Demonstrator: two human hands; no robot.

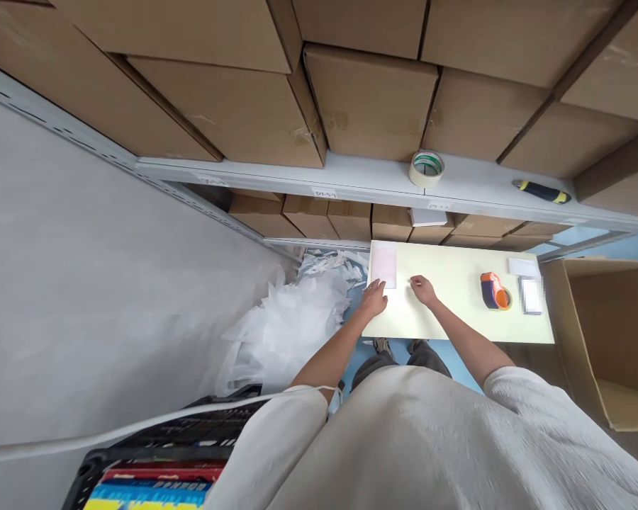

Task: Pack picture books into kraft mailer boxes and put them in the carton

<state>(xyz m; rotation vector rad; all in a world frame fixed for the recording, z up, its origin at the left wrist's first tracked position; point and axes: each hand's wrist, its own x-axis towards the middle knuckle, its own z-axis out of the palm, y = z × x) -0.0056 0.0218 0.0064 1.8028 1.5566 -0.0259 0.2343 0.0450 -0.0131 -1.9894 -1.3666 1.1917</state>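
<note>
A pale pink sheet or thin packet [384,264] lies at the left end of the cream tabletop [446,322]. My left hand [374,299] rests on its near edge with the fingers apart. To the right of it, my right hand [423,289] is over the tabletop with its fingers drawn together; whatever they pinch, if anything, is too small to make out. An orange and dark tape dispenser [494,291] stands further right. Beside the dispenser are a blurred dark-edged rectangular item [532,295] and a white slip [522,267].
Cardboard boxes [372,99] fill the shelf, with a tape roll [426,169] and a yellow-black cutter [541,191] at its edge. White plastic bags [292,326] lie left on the floor. An open carton [579,340] stands right, a black crate [175,439] at lower left.
</note>
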